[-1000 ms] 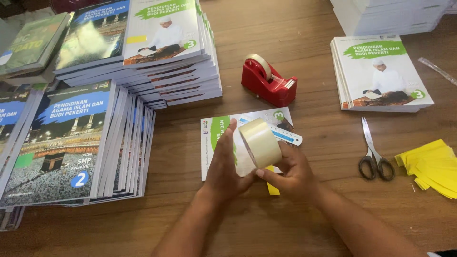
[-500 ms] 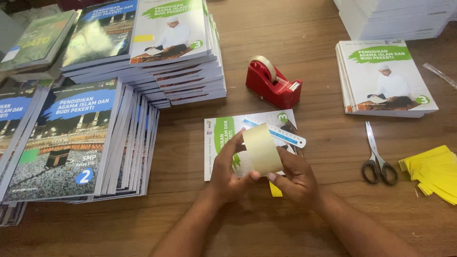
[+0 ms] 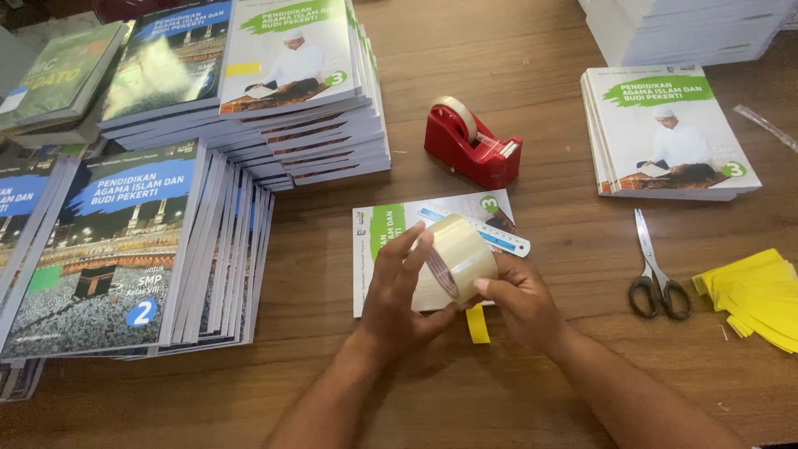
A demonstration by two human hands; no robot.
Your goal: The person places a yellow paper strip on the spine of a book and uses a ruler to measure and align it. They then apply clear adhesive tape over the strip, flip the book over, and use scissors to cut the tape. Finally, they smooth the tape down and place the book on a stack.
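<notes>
Both my hands hold a wide roll of clear packing tape above a white-and-green book lying flat on the wooden table. My left hand wraps the roll's left side, fingers spread over its rim. My right hand grips it from below on the right. A clear blue ruler lies across the book, partly hidden by the roll. A small yellow paper strip pokes out under the book's near edge, between my hands.
A red tape dispenser stands behind the book. Black-handled scissors and a pile of yellow paper strips lie at the right. Stacks of books fill the left, back left and back right.
My hands have turned the tape roll, from showing its open face to showing its side. The book and ruler stay put; the view has shifted slightly.
</notes>
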